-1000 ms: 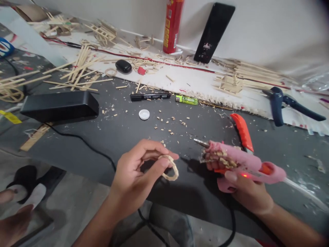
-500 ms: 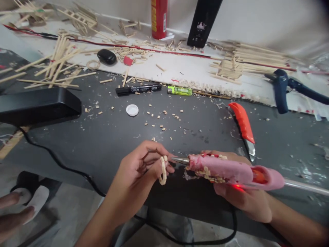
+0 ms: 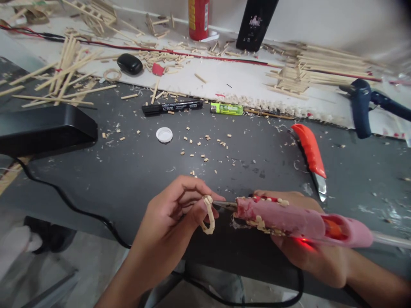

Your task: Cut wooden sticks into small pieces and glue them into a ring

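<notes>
Between the thumb and fingers of my left hand [image 3: 180,214] is a small curved chain of short wooden stick pieces [image 3: 210,220], bent into a partial ring. My right hand [image 3: 308,248] is wrapped round a pink hot glue gun [image 3: 289,218], whose red light glows underneath. The gun's metal nozzle points left and meets or nearly meets the top end of the wooden ring; exact contact is hard to tell. Dried glue and wood bits cling to the gun's body. A clear glue stick [image 3: 391,241] sticks out of its back.
Small cut wood bits [image 3: 205,149] lie near a white cap [image 3: 164,134]. Behind are a black marker [image 3: 171,108], a green lighter [image 3: 226,108] and wooden sticks [image 3: 67,72]. An orange utility knife [image 3: 310,149], blade bare, lies beyond my right hand. Blue pliers [image 3: 361,107] rest farther right.
The wooden ring has turned slightly, showing more of its opening. The glue gun's nozzle has come closer to the ring's top end, and its rear has shifted a little right and down.
</notes>
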A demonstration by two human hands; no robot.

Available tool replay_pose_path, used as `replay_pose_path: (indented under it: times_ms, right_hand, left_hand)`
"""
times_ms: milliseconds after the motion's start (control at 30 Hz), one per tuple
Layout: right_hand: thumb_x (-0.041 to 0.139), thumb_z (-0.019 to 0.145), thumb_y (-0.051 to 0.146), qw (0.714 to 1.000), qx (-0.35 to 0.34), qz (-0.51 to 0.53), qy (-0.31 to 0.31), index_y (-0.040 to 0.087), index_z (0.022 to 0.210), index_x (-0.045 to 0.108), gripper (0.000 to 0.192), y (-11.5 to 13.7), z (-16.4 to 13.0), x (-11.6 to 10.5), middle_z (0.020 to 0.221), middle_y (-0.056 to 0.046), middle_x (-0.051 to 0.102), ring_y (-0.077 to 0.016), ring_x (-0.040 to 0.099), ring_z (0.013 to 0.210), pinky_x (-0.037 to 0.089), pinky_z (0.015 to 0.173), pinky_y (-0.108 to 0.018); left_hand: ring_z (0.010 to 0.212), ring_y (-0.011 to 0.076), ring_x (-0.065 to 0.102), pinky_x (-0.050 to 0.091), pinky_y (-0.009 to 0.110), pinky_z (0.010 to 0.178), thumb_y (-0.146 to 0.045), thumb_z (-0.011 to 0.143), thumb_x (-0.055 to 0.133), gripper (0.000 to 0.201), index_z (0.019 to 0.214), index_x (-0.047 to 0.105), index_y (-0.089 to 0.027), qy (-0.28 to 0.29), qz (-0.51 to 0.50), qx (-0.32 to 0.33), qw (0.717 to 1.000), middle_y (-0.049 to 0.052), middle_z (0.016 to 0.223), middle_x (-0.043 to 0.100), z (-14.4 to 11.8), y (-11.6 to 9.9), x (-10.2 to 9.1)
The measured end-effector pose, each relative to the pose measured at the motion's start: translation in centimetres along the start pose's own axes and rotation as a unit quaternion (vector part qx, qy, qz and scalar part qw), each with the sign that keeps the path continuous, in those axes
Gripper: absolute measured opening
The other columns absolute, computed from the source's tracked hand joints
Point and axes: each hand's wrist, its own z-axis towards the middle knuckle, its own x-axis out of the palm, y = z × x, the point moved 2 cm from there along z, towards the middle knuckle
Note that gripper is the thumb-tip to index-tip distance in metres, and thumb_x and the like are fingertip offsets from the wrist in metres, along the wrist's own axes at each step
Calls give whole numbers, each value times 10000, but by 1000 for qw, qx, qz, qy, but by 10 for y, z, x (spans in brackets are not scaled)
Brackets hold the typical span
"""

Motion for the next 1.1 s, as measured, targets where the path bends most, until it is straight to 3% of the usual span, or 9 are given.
replay_pose_path:
  times_ms: [100,267,433,567,833,1100]
  right_hand:
    - [498,869,235,999,-26,-29,19,241,757,474,114,5,3,-1,652,6,489,-161,415,544,259,525,-335]
    - [499,813,182,999,-19,-36,27,240,765,401,124,4,4,0,665,18,469,-154,404,558,247,541,-336]
    - [500,797,167,999,-25,-26,11,240,774,368,152,1,0,2,669,28,448,-146,373,555,234,539,-334]
    - [477,798,186,999,-25,-25,3,240,772,373,120,1,0,3,669,28,444,-145,374,558,236,537,-332]
    - [435,784,166,998,-54,-26,-8,236,778,374,93,2,0,2,671,33,462,-133,397,566,259,540,-319]
    - [505,752,195,1000,-23,3,-1,241,745,405,110,3,1,0,640,29,470,-141,407,543,263,524,-320]
  left_hand:
    - [750,132,765,616,180,665,-303,1040,668,54,1046,720,-289,-6,11,-1,1000,34,988,824,-1,0,0]
    - [672,112,738,593,159,615,-299,1036,677,53,1024,727,-288,-10,14,-5,1000,12,869,808,1,-2,1]
    - [695,132,761,612,177,621,-293,1018,700,34,1032,723,-272,-18,19,1,1000,32,928,819,1,-2,1]
    - [697,144,765,625,191,625,-307,1012,708,51,1032,716,-261,-18,21,-7,1000,41,916,814,0,-1,0]
    - [716,86,752,604,117,656,-278,1026,692,42,1037,705,-317,-11,11,0,1000,-16,955,811,0,-2,1]
    - [748,92,752,599,115,678,-284,1037,679,37,1049,699,-313,-7,-2,-2,1000,-24,847,778,1,0,2]
